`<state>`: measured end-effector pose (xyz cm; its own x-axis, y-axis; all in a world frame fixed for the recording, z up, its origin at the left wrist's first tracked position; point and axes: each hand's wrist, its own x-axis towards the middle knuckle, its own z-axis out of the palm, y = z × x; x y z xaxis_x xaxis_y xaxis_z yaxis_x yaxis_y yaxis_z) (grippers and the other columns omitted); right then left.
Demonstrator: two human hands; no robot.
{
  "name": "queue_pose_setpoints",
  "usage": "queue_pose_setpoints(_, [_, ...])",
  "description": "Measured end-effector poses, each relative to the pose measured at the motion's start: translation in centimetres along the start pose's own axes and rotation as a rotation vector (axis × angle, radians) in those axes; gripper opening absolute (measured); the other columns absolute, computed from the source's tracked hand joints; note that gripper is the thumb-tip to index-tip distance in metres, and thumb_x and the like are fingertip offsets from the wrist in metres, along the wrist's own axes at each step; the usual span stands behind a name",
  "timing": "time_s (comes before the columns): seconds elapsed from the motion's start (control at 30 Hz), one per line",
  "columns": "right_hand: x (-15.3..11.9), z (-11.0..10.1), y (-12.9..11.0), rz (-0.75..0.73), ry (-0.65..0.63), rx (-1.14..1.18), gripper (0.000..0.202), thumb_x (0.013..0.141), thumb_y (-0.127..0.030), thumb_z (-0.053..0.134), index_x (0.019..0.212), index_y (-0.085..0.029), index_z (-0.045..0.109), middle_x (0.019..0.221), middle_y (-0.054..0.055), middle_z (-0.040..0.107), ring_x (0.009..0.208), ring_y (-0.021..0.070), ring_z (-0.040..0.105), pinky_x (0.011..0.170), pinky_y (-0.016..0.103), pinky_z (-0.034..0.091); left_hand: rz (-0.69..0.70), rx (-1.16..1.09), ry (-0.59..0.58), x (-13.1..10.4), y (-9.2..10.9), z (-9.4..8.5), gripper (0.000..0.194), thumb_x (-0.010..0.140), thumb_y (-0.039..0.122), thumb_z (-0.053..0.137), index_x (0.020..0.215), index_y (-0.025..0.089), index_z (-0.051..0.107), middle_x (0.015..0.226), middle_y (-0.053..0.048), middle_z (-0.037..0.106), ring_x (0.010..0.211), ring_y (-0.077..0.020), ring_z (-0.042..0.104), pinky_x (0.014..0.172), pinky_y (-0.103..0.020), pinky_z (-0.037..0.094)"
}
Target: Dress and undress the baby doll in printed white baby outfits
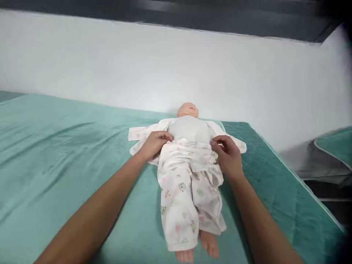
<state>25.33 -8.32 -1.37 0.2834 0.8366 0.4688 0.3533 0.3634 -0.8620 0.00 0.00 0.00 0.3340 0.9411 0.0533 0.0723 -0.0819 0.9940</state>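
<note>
A baby doll (188, 110) lies on its back, head toward the wall and feet toward me. White printed baby pants (180, 187) cover its legs up to the waist, and its bare feet stick out below the cuffs. My left hand (156, 143) pinches the waistband at the doll's left-hand side in view. On the opposite side my right hand (227, 151) is closed at the waistband edge, thumb against the fingers. A white baby shirt (141, 132) lies spread under the doll, its sleeves out to both sides. The pale torso (188, 128) shows above the waistband.
A teal sheet (68, 165) with creases covers the bed under the doll. Behind it rises a white wall (110, 66), with a dark beam (176, 14) across the top. The bed's edge runs down the right, and another teal-covered surface (337, 145) stands beyond it.
</note>
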Motion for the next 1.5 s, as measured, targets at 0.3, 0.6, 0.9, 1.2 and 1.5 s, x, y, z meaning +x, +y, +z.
queue_pose_setpoints(0.3, [0.5, -1.0, -0.4, -0.196, -0.238, -0.1, 0.013, 0.083, -0.028, 0.073, 0.091, -0.027, 0.064, 0.099, 0.002, 0.056, 0.096, 0.0201, 0.054, 0.082, 0.035, 0.044, 0.507, 0.33, 0.012, -1.6, -0.3, 0.0, 0.024, 0.079, 0.013, 0.055, 0.098, 0.02, 0.069, 0.106, -0.006, 0.065, 0.1, -0.0183, 0.061, 0.087, -0.031, 0.049])
queue_pose_setpoints(0.6, [0.3, -0.6, -1.3, -0.266, -0.221, -0.21, 0.013, 0.088, -0.029, 0.068, 0.082, -0.024, 0.057, 0.102, 0.004, 0.06, 0.1, 0.0213, 0.056, 0.093, 0.039, 0.042, 0.349, 0.248, 0.011, -1.7, 0.3, 0.3, 0.024, 0.084, 0.017, 0.054, 0.097, 0.021, 0.074, 0.101, -0.004, 0.072, 0.095, -0.018, 0.064, 0.087, -0.031, 0.048])
queue_pose_setpoints(0.9, [2.0, 1.3, -0.8, -0.18, -0.089, -0.394, 0.015, 0.089, -0.036, 0.061, 0.087, -0.024, 0.053, 0.08, 0.001, 0.062, 0.078, 0.0192, 0.057, 0.072, 0.032, 0.042, 0.055, 0.002, -0.114, 0.2, -0.6, -0.2, 0.025, 0.071, 0.016, 0.054, 0.088, 0.02, 0.071, 0.094, 0.0, 0.069, 0.084, -0.0148, 0.059, 0.077, -0.026, 0.043])
queue_pose_setpoints(1.2, [5.4, 2.8, -1.8, 0.116, -0.227, -0.452, 0.021, 0.086, -0.039, 0.061, 0.076, -0.025, 0.049, 0.053, -0.007, 0.04, 0.052, 0.0142, 0.038, 0.054, 0.029, 0.028, -0.034, -0.109, -0.105, -0.3, 0.2, -0.1, 0.015, 0.078, 0.03, 0.062, 0.086, 0.019, 0.068, 0.088, 0.0, 0.064, 0.081, -0.0143, 0.054, 0.072, -0.025, 0.041])
queue_pose_setpoints(1.5, [4.3, 2.5, -0.1, 0.207, -0.187, -0.017, 0.026, 0.084, -0.044, 0.066, 0.077, -0.024, 0.052, 0.057, -0.007, 0.037, 0.054, 0.011, 0.032, 0.052, 0.026, 0.026, 0.292, 0.243, 0.108, -0.6, 0.0, 0.8, 0.022, 0.085, 0.043, 0.064, 0.089, 0.021, 0.066, 0.096, -0.002, 0.059, 0.091, -0.0166, 0.055, 0.082, -0.028, 0.044])
